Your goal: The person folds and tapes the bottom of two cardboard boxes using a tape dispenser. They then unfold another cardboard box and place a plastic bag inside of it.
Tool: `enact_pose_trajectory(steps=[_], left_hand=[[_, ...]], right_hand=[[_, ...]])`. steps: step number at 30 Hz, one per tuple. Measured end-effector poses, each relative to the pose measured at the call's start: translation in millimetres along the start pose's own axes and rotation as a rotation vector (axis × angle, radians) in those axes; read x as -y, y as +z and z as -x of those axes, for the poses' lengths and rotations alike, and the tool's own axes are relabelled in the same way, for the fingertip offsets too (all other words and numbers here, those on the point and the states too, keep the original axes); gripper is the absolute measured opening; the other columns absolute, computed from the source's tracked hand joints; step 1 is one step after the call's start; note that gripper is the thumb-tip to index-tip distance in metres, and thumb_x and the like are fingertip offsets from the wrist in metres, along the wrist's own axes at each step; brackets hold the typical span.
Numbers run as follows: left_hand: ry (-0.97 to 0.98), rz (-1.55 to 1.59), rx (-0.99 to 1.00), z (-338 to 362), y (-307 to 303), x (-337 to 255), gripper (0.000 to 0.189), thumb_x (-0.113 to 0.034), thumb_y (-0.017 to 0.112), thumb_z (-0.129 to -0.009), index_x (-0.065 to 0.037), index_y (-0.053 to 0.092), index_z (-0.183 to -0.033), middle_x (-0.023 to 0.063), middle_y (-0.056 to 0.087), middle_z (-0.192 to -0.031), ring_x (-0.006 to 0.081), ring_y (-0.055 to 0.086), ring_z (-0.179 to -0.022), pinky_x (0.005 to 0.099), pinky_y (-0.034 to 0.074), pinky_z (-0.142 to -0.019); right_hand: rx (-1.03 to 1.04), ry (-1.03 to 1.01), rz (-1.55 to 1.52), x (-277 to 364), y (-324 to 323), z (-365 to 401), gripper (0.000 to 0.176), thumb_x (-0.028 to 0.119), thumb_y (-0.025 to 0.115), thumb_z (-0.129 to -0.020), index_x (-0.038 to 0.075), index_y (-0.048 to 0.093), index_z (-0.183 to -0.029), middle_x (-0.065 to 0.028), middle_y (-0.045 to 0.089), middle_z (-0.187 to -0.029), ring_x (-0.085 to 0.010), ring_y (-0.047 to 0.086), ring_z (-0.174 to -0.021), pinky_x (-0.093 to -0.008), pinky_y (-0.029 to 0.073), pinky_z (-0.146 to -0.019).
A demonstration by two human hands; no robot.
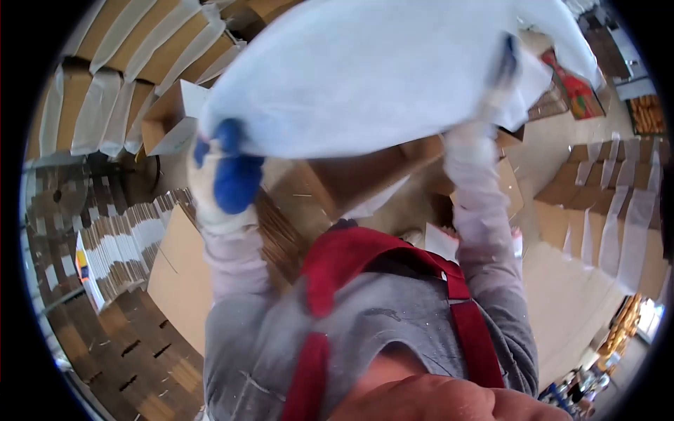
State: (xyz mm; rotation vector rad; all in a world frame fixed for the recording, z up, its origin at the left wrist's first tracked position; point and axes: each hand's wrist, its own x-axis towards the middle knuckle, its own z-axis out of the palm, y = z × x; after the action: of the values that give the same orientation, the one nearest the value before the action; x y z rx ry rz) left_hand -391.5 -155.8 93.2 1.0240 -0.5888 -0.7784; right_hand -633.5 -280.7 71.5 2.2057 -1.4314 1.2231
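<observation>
A large thin white sheet [365,77], paper or plastic, is spread out in front of me at the top of the view. On its near left corner, my left hand [228,168] is closed, in a blue-and-white work glove. My right hand [497,81], gloved too and smeared by motion, grips the sheet's right side; its fingers are partly blurred. Below the sheet's near edge stands an open cardboard box [351,182], its far part hidden by the sheet. A bit of white material [379,200] shows at the box's near side.
Cardboard boxes with white liners hanging over their edges are stacked at upper left [151,42] and at right [607,210]. Folded cardboard [133,245] stands in a row at left. A smaller open box [175,119] sits beside my left hand. Bread-like loaves in a crate [647,114] show far right.
</observation>
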Motion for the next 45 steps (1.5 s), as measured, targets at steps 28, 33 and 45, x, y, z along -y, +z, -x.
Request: enact_pose_trajectory(steps=[28, 33, 45], left_hand=[[-0.312, 0.273, -0.289, 45.1, -60.4, 115.1, 0.033, -0.012, 0.056, -0.086, 0.003, 0.052, -0.115, 0.0114, 0.058, -0.110, 0.0158, 0.057, -0.093, 0.0281, 0.046, -0.083], [-0.205, -1.048, -0.293, 31.0, -151.1, 48.4, 0.023, -0.009, 0.062, -0.079, 0.000, 0.063, -0.100, 0.0093, 0.066, -0.088, 0.0166, 0.062, -0.080, 0.0282, 0.048, -0.076], [-0.157, -1.180, -0.456, -228.5, -261.0, 140.5, 0.041, -0.036, 0.052, -0.086, 0.001, 0.063, -0.098, 0.0148, 0.065, -0.092, 0.0247, 0.061, -0.079, 0.0320, 0.047, -0.072]], right_hand=[[0.563, 1.398, -2.099, -69.8, 91.3, 28.5, 0.030, 0.022, 0.049, -0.091, 0.003, 0.053, -0.113, -0.0093, 0.059, -0.110, -0.0198, 0.056, -0.103, -0.0305, 0.043, -0.091], [0.575, 0.568, -0.697, -188.9, 115.3, 13.7, 0.021, 0.015, 0.052, -0.089, 0.002, 0.059, -0.104, -0.0072, 0.062, -0.088, -0.0115, 0.057, -0.083, -0.0234, 0.045, -0.075], [0.294, 0.679, -0.527, -160.3, 424.7, -78.4, 0.034, 0.035, 0.053, -0.086, 0.002, 0.062, -0.085, -0.0126, 0.063, -0.076, -0.0254, 0.061, -0.072, -0.0349, 0.048, -0.069]])
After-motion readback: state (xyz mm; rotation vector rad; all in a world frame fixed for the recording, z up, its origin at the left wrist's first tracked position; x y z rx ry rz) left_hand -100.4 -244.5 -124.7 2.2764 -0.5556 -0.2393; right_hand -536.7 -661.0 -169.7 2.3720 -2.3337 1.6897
